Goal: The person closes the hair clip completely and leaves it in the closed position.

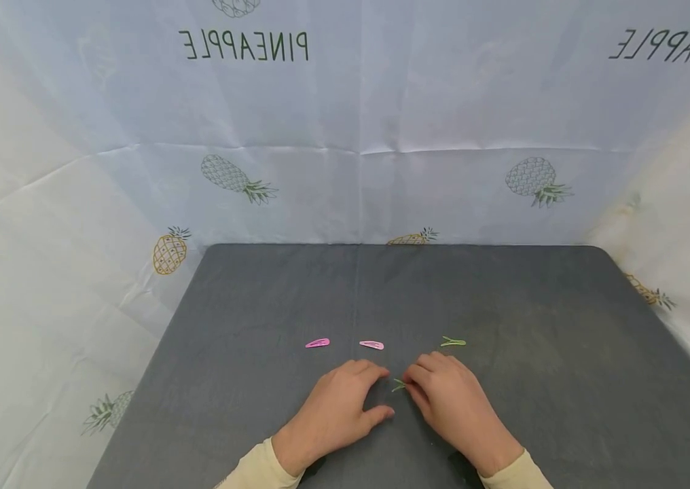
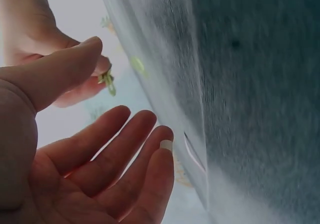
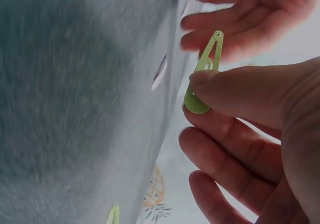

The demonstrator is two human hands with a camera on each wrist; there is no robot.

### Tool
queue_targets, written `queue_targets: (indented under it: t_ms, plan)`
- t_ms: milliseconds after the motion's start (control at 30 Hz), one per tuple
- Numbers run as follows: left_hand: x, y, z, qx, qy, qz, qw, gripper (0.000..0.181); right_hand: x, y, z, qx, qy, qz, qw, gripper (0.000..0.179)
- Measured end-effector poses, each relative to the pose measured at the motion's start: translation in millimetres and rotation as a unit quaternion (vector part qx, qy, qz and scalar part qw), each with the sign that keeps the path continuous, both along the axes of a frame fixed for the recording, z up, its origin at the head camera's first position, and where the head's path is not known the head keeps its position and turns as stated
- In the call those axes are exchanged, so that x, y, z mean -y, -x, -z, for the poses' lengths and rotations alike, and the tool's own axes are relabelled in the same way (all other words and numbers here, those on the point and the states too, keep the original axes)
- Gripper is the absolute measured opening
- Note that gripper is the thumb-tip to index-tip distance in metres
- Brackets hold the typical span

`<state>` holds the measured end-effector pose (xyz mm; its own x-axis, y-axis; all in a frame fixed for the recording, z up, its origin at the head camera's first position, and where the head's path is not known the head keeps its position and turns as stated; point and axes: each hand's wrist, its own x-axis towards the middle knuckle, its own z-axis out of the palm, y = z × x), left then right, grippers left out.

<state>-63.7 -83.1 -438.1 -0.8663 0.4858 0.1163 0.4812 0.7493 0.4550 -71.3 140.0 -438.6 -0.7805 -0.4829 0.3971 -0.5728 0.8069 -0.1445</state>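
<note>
Right hand (image 1: 451, 392) pinches 1 light-green, teardrop-shaped, metal-looking hair clip (image 3: 196, 104). Clip sits between the 2 hands, just beside left hand (image 1: 340, 407), which is free, thumb spread from fingers.

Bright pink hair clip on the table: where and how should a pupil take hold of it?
Pinch the bright pink hair clip by its broad, rounded right end, probably best from above: it lies flat on the gray table, and its left end tapers to a narrow tip offering less to grip.
</note>
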Motion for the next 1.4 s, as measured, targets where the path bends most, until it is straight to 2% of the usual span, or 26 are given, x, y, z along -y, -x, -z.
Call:
queue_targets:
  t_ms: [133, 333, 633, 1000, 1267, 1400]
  plan:
    - [-2.0, -5.3, 0.5, -0.006, -0.007, 0.007, 0.9999, 0.044, 3, -8.9, -0.8, 0.008, 0.011, -0.006, 0.9999, 0.019]
    - [-3.5, -10.2, 1.4, -0.029, -0.015, 0.012, 0.9994, 0.038, 5, -12.2, -0.7, 0.007, 0.017, -0.016, 0.9997, 0.019]
    - [-3.9, -10.1, 4.0, -0.060, -0.027, 0.011, 0.9978, 0.024, 7, -12.4, -0.7, -0.003, 0.027, -0.024, 0.9993, 0.020]
    - [-1.2, -8.5, 4.3, -0.052, -0.047, 0.004, 0.9976, 0.018, 6, -13.6, -0.3, 0.000, 0.037, -0.024, 0.9990, 0.021]
    - [-0.3, -6.3, 6.3, -0.080, -0.058, 0.010, 0.9951, 0.011, 5, -13.4, 0.8, -0.002, 0.046, -0.030, 0.9985, 0.021]
    - [-1.4, -5.9, 7.2, -0.094, -0.063, 0.011, 0.9936, 0.011, 3, -11.6, 3.2, -0.025, 0.052, -0.045, 0.9973, 0.023]
